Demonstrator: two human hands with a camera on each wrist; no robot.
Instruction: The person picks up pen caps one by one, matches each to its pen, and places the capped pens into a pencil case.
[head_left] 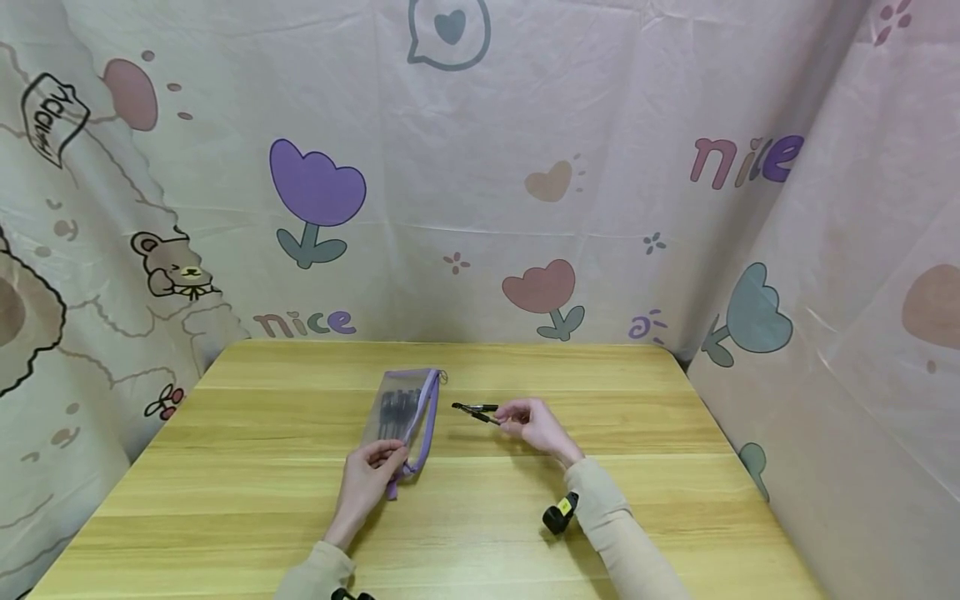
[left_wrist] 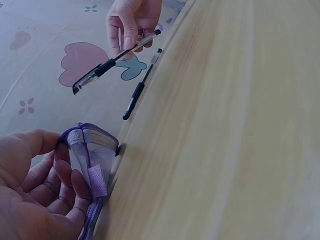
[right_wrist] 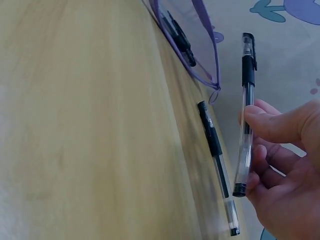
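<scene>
A see-through pencil pouch [head_left: 396,382] with purple edging stands on the table, its mouth parted on the right side. Several dark pens [head_left: 400,412] lie inside it. My left hand [head_left: 367,475] pinches the pouch's near edge between thumb and finger; in the left wrist view a purple tab [left_wrist: 98,181] hangs by the fingers. To the right of the pouch, my right hand [head_left: 536,423] holds a clear-barrelled gel pen [right_wrist: 247,90] with a black grip, raised off the table. A second, similar pen [right_wrist: 212,137] lies on the tabletop just below it.
The wooden table [head_left: 480,533] reaches back to a patterned cloth [head_left: 450,167] hanging behind it and at both sides. A black-and-yellow device [head_left: 560,513] sits at my right wrist.
</scene>
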